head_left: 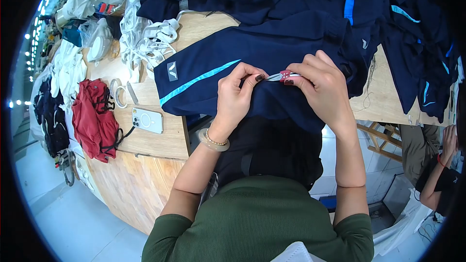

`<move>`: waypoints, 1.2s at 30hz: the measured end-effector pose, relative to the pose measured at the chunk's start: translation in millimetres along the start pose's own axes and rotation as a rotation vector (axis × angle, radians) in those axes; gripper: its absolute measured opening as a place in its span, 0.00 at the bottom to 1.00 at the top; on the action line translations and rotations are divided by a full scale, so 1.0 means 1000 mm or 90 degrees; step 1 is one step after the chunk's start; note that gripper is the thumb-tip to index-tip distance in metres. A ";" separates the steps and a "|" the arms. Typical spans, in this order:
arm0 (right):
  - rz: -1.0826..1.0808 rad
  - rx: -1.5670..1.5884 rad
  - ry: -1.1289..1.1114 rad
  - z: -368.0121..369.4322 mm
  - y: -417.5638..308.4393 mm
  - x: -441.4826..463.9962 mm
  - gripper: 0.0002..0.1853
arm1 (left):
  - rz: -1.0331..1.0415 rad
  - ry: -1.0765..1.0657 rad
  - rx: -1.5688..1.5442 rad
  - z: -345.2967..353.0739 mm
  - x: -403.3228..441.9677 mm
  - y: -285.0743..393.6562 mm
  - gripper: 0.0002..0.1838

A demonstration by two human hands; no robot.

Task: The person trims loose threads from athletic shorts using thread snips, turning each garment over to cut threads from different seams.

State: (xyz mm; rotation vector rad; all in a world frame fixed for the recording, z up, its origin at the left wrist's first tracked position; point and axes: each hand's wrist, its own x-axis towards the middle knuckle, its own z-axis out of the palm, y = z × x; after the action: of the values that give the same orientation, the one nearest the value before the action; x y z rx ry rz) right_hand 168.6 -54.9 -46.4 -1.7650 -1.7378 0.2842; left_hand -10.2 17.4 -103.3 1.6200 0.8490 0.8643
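Head view: the right hand [321,76] gripped snips [285,75], blades pointing toward the left hand [235,92], which pinched something unclear.

Bright, cool indoor light, glaring lamps [34,44] at far left, fisheye-curved edges, black corners

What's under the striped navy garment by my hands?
Under its left end, wooden tabletop; below its front edge, black cloth. Anything else beneath the navy garment is covered.

I see a navy garment [286,39], light-blue stripe [199,82], grey logo patch [172,71], spread wrinkled on the wooden table [167,148]. Snips [282,75], silver and dark red, held over it, tips pointing left.
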 end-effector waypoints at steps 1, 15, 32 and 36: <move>-0.002 0.000 -0.001 0.000 -0.001 0.001 0.06 | 0.000 0.002 0.000 0.000 0.000 0.000 0.02; -0.051 -0.018 -0.018 0.003 -0.001 0.005 0.05 | -0.006 -0.016 0.009 0.000 0.002 0.002 0.03; 0.479 0.431 0.395 -0.014 0.066 -0.048 0.13 | 0.192 -0.242 0.191 -0.008 -0.050 0.015 0.16; 0.443 0.374 0.388 -0.002 0.066 -0.037 0.16 | 0.177 -0.069 0.241 -0.024 -0.033 0.002 0.08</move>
State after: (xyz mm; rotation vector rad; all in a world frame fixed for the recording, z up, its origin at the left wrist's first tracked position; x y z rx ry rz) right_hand 219.6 -85.8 -93.2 -1.6899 -0.5054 0.4324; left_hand -46.9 -0.5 -101.3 2.1349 0.7524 0.8290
